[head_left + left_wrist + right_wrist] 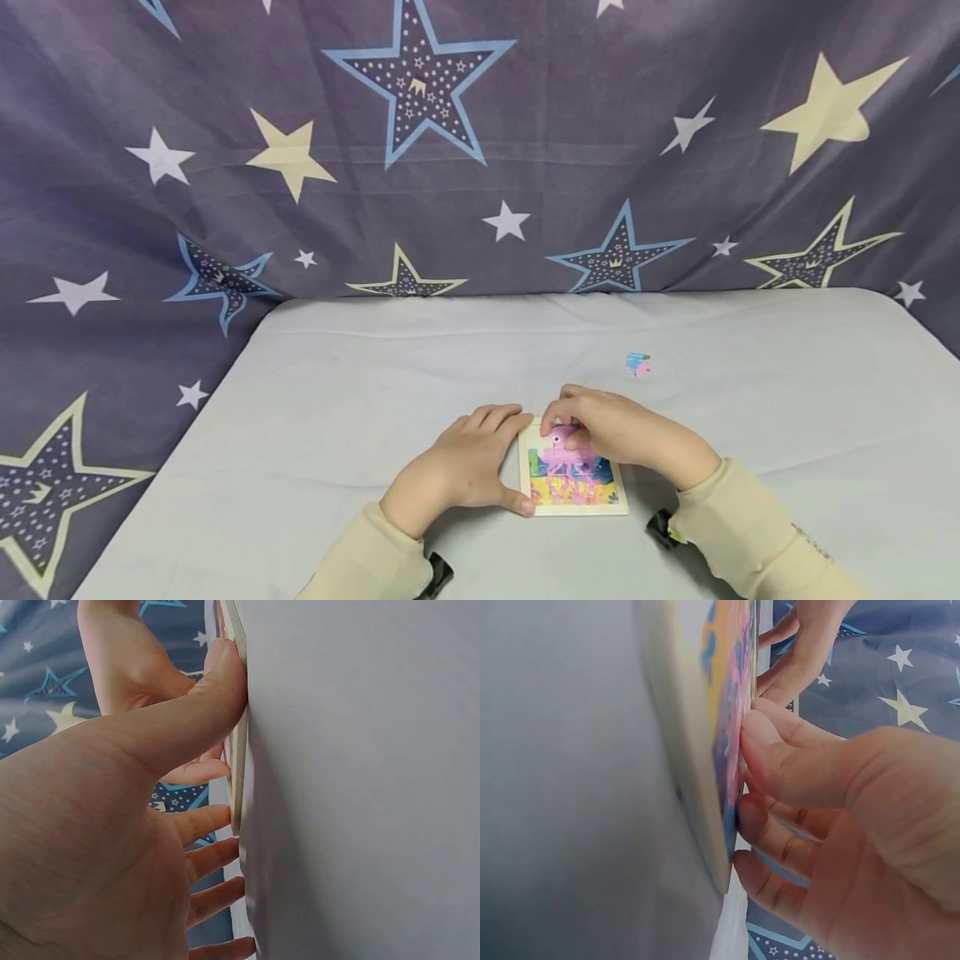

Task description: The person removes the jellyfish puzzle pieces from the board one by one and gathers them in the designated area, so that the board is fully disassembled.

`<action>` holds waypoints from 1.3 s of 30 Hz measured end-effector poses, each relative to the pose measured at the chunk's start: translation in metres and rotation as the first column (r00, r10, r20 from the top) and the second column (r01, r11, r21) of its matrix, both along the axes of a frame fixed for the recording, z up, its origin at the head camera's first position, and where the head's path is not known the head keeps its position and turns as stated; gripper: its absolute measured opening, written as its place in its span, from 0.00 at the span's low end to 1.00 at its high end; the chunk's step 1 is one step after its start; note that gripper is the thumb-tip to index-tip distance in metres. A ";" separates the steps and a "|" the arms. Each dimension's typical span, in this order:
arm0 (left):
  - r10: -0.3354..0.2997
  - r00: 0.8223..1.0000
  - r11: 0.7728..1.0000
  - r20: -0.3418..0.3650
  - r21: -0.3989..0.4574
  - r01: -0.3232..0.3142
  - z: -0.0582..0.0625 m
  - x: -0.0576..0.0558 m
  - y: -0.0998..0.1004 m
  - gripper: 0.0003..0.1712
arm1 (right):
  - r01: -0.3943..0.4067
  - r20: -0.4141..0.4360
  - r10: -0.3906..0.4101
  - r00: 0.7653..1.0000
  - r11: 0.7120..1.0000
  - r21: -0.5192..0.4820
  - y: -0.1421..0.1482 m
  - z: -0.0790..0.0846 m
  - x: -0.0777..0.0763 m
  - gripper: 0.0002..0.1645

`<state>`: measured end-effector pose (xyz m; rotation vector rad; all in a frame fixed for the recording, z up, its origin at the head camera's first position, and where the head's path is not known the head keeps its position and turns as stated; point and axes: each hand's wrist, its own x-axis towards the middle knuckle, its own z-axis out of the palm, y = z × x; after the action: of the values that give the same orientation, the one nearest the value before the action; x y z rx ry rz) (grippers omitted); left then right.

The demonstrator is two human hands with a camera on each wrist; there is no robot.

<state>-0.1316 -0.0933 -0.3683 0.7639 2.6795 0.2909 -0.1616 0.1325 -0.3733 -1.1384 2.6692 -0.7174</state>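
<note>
A small jigsaw puzzle in a pale frame point(581, 511) lies on the grey cloth, its picture showing a pink octopus over a yellow and blue seabed. My left hand point(472, 462) spans the frame's left side. Its thumb point(221, 679) rests on the near corner, the index fingertip touches the far corner, and the other fingers lie fairly straight on the cloth. With curled fingers, my right hand point(600, 425) pinches a pink puzzle piece point(558, 438) at the octopus's head, against the board. That hand hides the puzzle's upper right part.
Beyond the puzzle, to the right, lie loose blue and pink puzzle pieces point(638, 363). The grey cloth point(360, 375) covers the flat surface, and a star-patterned curtain point(525, 108) hangs behind it. Dark wrist straps point(660, 529) show below the sleeves.
</note>
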 end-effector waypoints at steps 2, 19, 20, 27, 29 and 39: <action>0.002 1.000 1.000 0.004 0.002 -0.002 0.000 0.000 0.000 0.62 | 0.000 -0.001 0.000 1.000 1.000 0.007 -0.001 0.001 0.000 0.15; 0.019 1.000 1.000 0.017 0.012 -0.019 -0.002 0.000 -0.002 0.62 | 0.019 0.039 -0.019 0.999 1.000 0.004 -0.004 0.004 0.000 0.15; 0.018 1.000 1.000 0.017 0.011 -0.018 -0.002 0.000 -0.002 0.62 | 0.024 0.043 -0.024 0.999 1.000 0.006 -0.004 0.004 0.000 0.15; 0.018 1.000 1.000 0.026 0.011 -0.018 -0.001 0.002 -0.001 0.62 | 0.065 0.042 -0.066 0.997 0.998 0.025 -0.004 0.002 0.002 0.14; 0.016 0.999 1.000 0.028 0.017 -0.017 0.000 0.002 -0.001 0.62 | 0.073 0.037 -0.074 0.997 0.997 0.033 -0.004 0.002 0.002 0.14; 0.006 1.000 1.000 0.017 0.013 -0.006 0.001 0.001 0.000 0.62 | 0.113 0.017 -0.114 0.993 0.992 0.051 0.000 0.002 0.000 0.13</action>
<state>-0.1303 -0.0931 -0.3671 0.7544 2.6664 0.3153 -0.1615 0.1328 -0.3714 -0.9685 2.7369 -0.6716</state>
